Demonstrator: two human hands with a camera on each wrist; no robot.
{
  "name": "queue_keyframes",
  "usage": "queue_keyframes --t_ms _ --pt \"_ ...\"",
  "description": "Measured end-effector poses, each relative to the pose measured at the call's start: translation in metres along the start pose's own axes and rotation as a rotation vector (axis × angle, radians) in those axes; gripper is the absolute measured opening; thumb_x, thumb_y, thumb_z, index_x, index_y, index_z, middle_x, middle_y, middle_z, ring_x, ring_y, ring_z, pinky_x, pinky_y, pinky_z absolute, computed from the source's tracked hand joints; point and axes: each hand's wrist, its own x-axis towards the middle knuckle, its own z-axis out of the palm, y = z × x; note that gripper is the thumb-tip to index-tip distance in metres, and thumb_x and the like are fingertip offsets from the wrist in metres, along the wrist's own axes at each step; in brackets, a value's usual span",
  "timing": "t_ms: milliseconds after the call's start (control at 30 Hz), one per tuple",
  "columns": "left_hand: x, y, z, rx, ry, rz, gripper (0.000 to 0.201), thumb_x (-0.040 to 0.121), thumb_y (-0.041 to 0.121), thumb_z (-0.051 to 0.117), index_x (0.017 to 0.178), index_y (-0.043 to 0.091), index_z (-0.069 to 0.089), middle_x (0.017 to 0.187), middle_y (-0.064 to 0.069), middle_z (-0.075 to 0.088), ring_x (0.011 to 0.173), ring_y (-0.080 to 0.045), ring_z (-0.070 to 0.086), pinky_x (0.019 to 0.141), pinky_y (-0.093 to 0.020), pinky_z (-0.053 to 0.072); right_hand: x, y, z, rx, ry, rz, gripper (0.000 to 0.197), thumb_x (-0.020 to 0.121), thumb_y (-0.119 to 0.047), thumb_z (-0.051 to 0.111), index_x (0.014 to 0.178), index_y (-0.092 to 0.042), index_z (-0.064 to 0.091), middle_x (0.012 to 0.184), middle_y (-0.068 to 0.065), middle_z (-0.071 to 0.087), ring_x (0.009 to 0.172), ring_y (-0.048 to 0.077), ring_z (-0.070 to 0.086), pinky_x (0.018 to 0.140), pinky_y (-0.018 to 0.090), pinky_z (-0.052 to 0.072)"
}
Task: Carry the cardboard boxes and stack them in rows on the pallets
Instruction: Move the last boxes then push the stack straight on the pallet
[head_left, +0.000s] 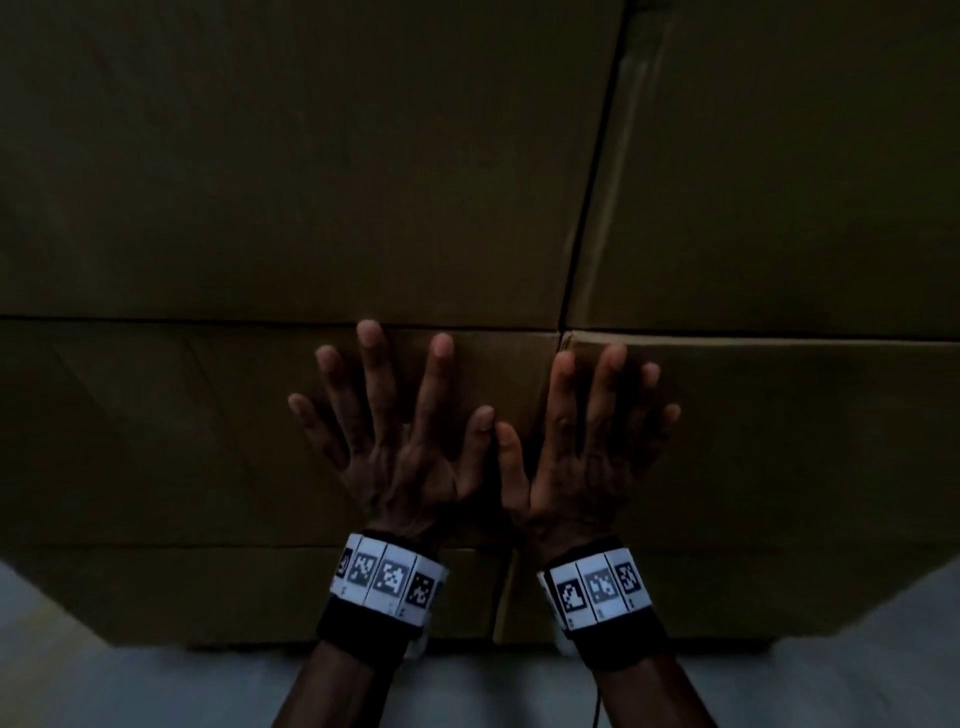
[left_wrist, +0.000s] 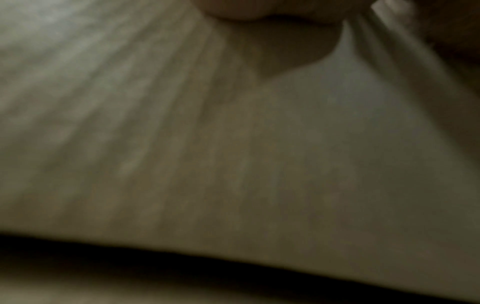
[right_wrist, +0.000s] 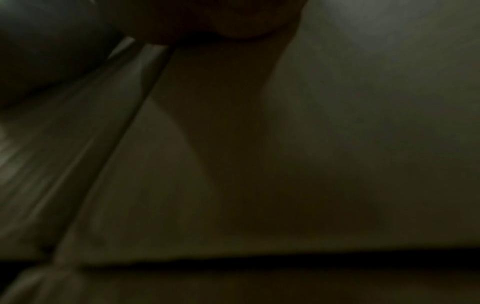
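Pressing flat against a wall of plain brown cardboard boxes, the left hand (head_left: 400, 447) and the right hand (head_left: 592, 447) lie side by side, thumbs almost touching. Both have their fingers (head_left: 371, 364) straight and fanned wide, gripping nothing. The landmark is the dark vertical seam (head_left: 558, 364) between two neighbouring boxes: the left hand lies on the brown box left of the seam (head_left: 182, 426), the right hand on the brown box right of the seam (head_left: 779, 441), its forefinger close beside the gap. Above both sit larger brown boxes (head_left: 311, 156), and another row lies below the wrists. Pale floor (head_left: 78, 675) shows beneath the stack; no pallet can be made out in the dim light.

Judging by their flat, square faces, these cartons are stiff and dry, with matte board that gives bare palms fair friction. Their weight cannot be read, though their bulk suggests a two-handed lift. A flat push on the face would nudge one flush into its row; to carry one, holding at opposite lower edges or corners looks safest, since the face may dent under pressure.

Only the head view shows both hands, the marker-printed wristbands (head_left: 389, 579) and the stack's layout. The wrist views are blurred: the left shows ribbed cardboard (left_wrist: 130, 123) very close, the right a dim box face (right_wrist: 337, 144) and an edge.
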Motion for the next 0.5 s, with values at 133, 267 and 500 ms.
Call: queue_keyframes --t_ms 133,267,500 --pt "-0.002 -0.005 -0.006 -0.043 0.087 0.025 0.078 0.095 0.058 0.05 0.162 0.036 0.019 0.172 -0.002 0.002 0.158 -0.027 0.003 0.121 -0.063 0.009 0.0 -0.002 -0.008 0.065 0.031 -0.007 0.078 0.102 -0.058 0.039 0.165 -0.027 0.003 0.172 -0.002 -0.009 0.158 0.026 -0.006 0.123 0.061 0.003" --pt "0.013 0.002 -0.023 -0.073 0.125 0.044 0.077 0.096 0.056 0.051 0.162 0.036 0.017 0.171 0.0 -0.002 0.158 -0.025 0.001 0.122 -0.061 0.006 0.007 0.014 -0.027 0.079 0.091 0.017 0.078 0.103 -0.057 0.036 0.164 -0.028 -0.002 0.171 -0.002 -0.013 0.158 0.027 -0.006 0.124 0.061 0.002" --pt "0.014 -0.02 -0.026 0.035 -0.156 0.125 0.085 0.097 0.068 0.048 0.161 0.041 0.001 0.168 0.009 -0.021 0.155 -0.02 -0.016 0.117 -0.071 0.004 -0.016 0.067 -0.016 -0.053 -0.023 0.093 0.076 0.102 -0.06 0.033 0.162 -0.038 -0.008 0.168 -0.006 -0.024 0.156 0.025 -0.017 0.123 0.063 0.001"
